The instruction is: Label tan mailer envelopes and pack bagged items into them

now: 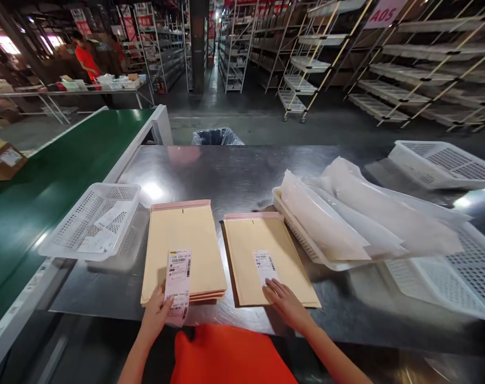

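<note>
A strip of printed shipping labels [179, 282] hangs from my left hand [156, 312], its edge pinched between thumb and fingers. The strip lies over the lower part of a stack of tan padded envelopes [182, 226] with pink flap edges. My right hand [285, 303] rests with fingers stretched out on a second pile of padded envelopes [252, 232]. Its fingertips touch the lower edge of a shipping label [265, 265] on the top envelope. Nothing is held in that hand.
A white basket with paper slips [94, 218] stands at the left, beside a green conveyor belt [66, 149]. To the right, another basket [302, 242] bears white translucent packing sheets [370, 213]. Beyond the metal table [242, 170] is a lined bin [217, 137].
</note>
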